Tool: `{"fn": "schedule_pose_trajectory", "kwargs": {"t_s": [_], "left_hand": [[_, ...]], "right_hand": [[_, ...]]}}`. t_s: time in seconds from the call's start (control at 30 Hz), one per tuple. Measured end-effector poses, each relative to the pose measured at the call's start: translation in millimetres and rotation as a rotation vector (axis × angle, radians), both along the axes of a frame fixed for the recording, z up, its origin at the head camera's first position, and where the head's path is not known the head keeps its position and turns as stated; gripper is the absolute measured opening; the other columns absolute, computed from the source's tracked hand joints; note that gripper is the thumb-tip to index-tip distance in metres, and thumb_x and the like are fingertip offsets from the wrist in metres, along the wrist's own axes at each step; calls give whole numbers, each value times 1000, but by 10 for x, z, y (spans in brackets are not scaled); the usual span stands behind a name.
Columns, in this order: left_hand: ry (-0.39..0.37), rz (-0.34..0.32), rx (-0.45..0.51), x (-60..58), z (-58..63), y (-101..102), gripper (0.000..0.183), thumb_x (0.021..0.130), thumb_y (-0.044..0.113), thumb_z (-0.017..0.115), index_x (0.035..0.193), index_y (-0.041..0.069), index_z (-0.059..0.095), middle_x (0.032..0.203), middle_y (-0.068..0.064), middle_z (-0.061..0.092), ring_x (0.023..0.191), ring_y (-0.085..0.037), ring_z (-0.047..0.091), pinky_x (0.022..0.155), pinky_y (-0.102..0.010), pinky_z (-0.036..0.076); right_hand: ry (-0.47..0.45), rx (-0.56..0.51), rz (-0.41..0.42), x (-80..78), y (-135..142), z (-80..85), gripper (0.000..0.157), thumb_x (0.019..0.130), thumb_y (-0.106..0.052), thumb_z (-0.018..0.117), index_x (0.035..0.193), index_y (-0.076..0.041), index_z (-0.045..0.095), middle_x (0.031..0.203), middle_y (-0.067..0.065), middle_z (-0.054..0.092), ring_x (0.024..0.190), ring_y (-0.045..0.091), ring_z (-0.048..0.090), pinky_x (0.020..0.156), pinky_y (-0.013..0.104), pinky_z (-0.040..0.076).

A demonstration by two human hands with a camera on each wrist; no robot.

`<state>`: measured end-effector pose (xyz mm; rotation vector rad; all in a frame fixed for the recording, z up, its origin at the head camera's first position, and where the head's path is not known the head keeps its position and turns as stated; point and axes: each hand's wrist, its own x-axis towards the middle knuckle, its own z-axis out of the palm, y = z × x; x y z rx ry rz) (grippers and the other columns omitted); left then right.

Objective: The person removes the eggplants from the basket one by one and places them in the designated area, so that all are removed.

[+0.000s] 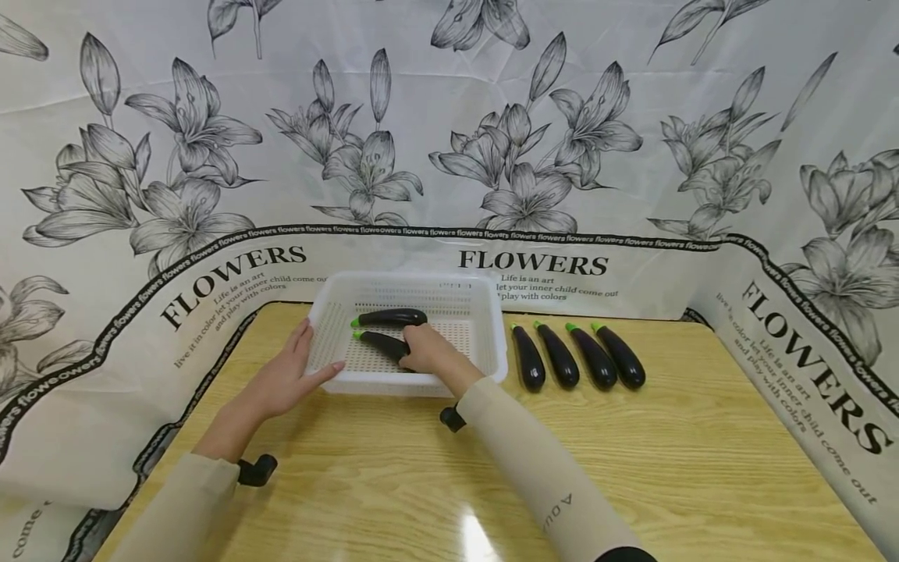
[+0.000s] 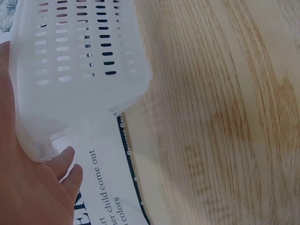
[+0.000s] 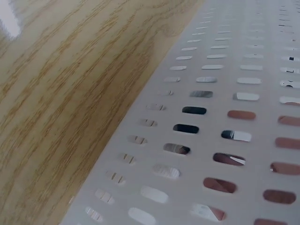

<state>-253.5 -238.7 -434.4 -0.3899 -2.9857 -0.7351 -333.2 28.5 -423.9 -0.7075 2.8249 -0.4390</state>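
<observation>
A white perforated plastic basket (image 1: 417, 378) stands near the table's back edge. My left hand (image 1: 284, 380) holds its front left corner, with the thumb along the front rim and the fingers against the left side. In the left wrist view, two fingertips of the left hand (image 2: 30, 183) show beside the basket's end wall (image 2: 84, 98). Inside the basket, my right hand (image 1: 426, 350) grips the thick end of an eggplant (image 1: 382, 344) low over the bottom. Just behind it lies another eggplant (image 1: 389, 317). The right wrist view shows the hand only through slots in the basket wall (image 3: 154, 154).
To the right of the basket, several dark eggplants (image 1: 558, 357) lie in a row, green stem ends toward the back. A flower-printed cloth (image 1: 534, 289) hangs behind and beside the wooden table (image 1: 393, 484).
</observation>
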Motion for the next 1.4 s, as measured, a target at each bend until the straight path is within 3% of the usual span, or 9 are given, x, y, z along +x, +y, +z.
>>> {"fn": "schedule_pose_trajectory", "kwargs": {"t_s": [0.3,0.47,0.63,0.83,1.07,1.4], "left_hand": [[-6,3,11,24,43,-9,106,100,69,45,162,-3,-1,170,-24,-4,144,-57,28,110,-71,33],[-5,-3,12,-2,37,5,106,99,70,45,163,-1,0,170,-22,-3,144,-55,30,108,-71,36],[-21,8,13,-7,49,19,106,98,70,46,163,-1,1,170,-22,-2,143,-55,32,108,-71,36],[-22,11,12,-3,102,42,105,99,69,46,163,-2,1,170,-24,-2,144,-56,30,108,-71,35],[-42,17,19,-9,121,73,105,99,69,47,163,-2,3,170,-24,-2,145,-55,29,108,-71,35],[-36,26,14,-49,125,86,106,99,70,46,163,0,-1,170,-23,-3,144,-55,31,107,-71,37]], "right_hand": [[-31,-29,9,0,8,37,21,97,-21,73,105,-5,61,96,7,62,83,20,55,75,36,48],[-36,-60,-15,30,59,82,31,98,-24,72,120,-4,63,116,11,66,102,24,63,87,39,53],[-45,-98,-27,70,147,161,43,99,-26,70,133,-2,59,131,14,63,118,28,62,97,42,53],[5,-161,-33,114,321,308,38,97,-24,73,125,0,63,118,13,67,103,25,65,87,40,55],[41,-231,-11,194,627,428,39,97,-23,73,128,0,63,124,15,68,113,30,65,94,43,54],[49,-305,17,255,1031,645,27,97,-20,72,117,-2,66,106,10,72,96,22,70,80,38,57]]}}
